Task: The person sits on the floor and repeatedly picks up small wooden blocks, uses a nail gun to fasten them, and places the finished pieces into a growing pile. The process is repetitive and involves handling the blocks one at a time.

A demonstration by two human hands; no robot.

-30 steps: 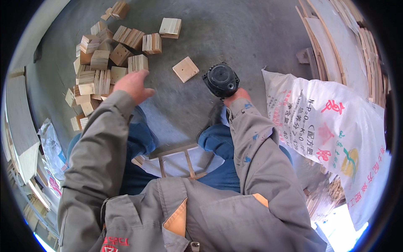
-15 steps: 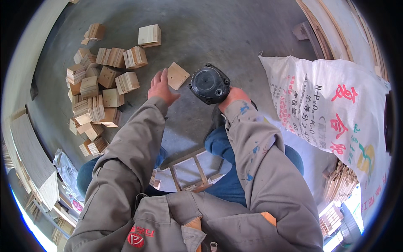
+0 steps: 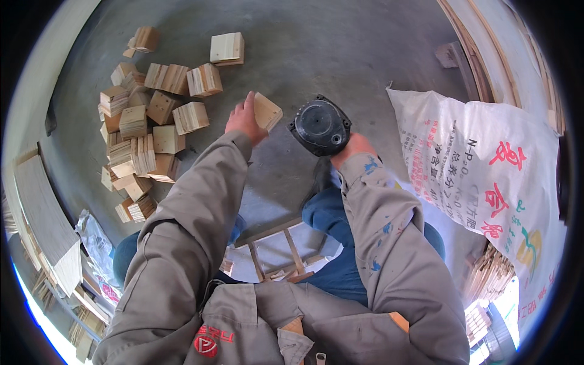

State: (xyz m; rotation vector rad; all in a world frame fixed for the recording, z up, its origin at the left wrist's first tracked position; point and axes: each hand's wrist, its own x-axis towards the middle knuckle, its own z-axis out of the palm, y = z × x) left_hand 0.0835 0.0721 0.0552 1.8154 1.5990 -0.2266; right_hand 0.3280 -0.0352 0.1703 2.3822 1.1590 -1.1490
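Note:
At its left edge, a square wooden block (image 3: 267, 112) is gripped by my left hand (image 3: 246, 119). The fingers run along its far-left side, and the thumb is near its lower corner. Close by to the right is a black nail gun (image 3: 320, 126), seen from above by its round cap with bolted corners. My right hand (image 3: 354, 149) is closed on it from the lower right; the tool's body hides most of those fingers and its lower parts. A jumbled pile of layered wooden blocks (image 3: 133, 121) lies on the floor to the left of my left hand.
One block (image 3: 227, 48) sits apart at the far side. A large white woven sack (image 3: 462, 146) stands at the right, beside leaning boards (image 3: 486, 55). A wooden frame (image 3: 291, 249) lies between my legs. Boards (image 3: 45, 207) and a plastic bag (image 3: 94, 243) are at the left.
My left hand has moved onto the single block and closed on it; the block now shows its right side edge. The nail gun stays in my right hand. The view has shifted slightly.

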